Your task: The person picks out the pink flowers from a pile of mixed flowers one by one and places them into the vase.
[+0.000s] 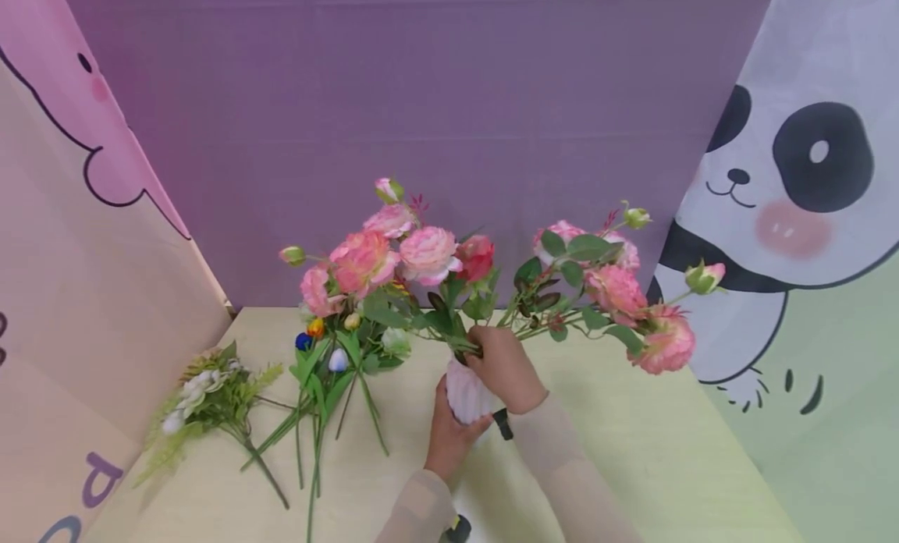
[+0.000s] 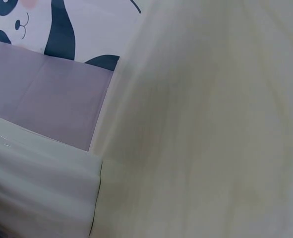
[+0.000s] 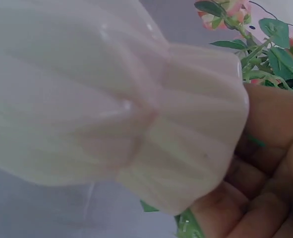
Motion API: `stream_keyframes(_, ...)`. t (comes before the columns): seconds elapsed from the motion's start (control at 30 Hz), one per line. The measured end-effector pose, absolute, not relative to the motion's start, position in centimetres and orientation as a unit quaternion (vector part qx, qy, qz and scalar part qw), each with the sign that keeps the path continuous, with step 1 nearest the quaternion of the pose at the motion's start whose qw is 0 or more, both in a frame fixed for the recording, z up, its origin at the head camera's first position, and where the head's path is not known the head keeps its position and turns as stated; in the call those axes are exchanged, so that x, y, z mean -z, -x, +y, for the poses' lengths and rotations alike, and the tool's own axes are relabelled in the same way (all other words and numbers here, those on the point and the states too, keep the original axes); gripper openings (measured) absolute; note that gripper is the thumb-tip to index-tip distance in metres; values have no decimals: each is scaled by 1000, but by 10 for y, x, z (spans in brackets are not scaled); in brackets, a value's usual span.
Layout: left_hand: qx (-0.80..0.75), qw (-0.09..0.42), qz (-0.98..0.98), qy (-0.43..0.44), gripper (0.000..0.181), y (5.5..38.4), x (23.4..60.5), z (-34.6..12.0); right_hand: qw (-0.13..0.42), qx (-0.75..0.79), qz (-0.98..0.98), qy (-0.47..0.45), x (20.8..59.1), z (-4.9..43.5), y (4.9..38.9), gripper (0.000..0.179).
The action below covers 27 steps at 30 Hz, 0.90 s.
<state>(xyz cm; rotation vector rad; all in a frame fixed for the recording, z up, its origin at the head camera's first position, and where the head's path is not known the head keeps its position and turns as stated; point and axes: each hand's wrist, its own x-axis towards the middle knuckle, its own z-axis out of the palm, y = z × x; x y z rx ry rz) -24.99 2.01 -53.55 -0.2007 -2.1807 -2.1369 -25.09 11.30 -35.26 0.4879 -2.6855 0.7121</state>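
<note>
A white, ridged vase (image 1: pixel 467 395) is gripped low on its side by my left hand (image 1: pixel 453 434). Above its rim, my right hand (image 1: pixel 506 367) holds the stems of pink artificial flowers at the vase mouth. One pink cluster (image 1: pixel 428 254) spreads to the left with a red bloom; another pink cluster (image 1: pixel 618 293) leans to the right. In the right wrist view, the vase (image 3: pixel 77 99) fills the left and the curled right fingers (image 3: pixel 255 208) are beside its rim. The left wrist view shows part of the vase (image 2: pixel 42 183), but not the left hand's fingers.
Loose tulips (image 1: pixel 339 360) with long green stems lie on the table (image 1: pixel 674 457) left of the vase. Farther left is a bunch of white flowers with ferny leaves (image 1: pixel 204 395). A purple backdrop (image 1: pixel 449 98) stands behind, with printed panels on both sides.
</note>
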Motion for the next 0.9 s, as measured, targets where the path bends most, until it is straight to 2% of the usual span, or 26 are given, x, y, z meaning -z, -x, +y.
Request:
stream_keyframes(0.2, 689, 31, -722, 62, 96, 249, 535, 19, 137, -243, -946, -163, 347, 110, 250, 8)
stream_keyframes(0.33, 688, 21, -723, 65, 93, 241, 517, 15, 131, -241, -948, -163, 343, 108, 250, 11)
stream_keyframes(0.5, 694, 15, -718, 54, 95, 245, 525, 17, 122, -255, -943, -174, 345, 111, 249, 5)
stream_keyframes(0.57, 698, 8, -714, 48, 97, 250, 536, 19, 134, -276, -933, -186, 349, 115, 246, 3)
stream_keyframes(0.73, 693, 5, -719, 44, 98, 251, 536, 20, 186, -334, -900, -210, 359, 125, 232, 24)
stream_keyframes(0.9, 684, 11, -728, 39, 96, 251, 533, 20, 256, -430, -839, -215, 372, 136, 219, 23)
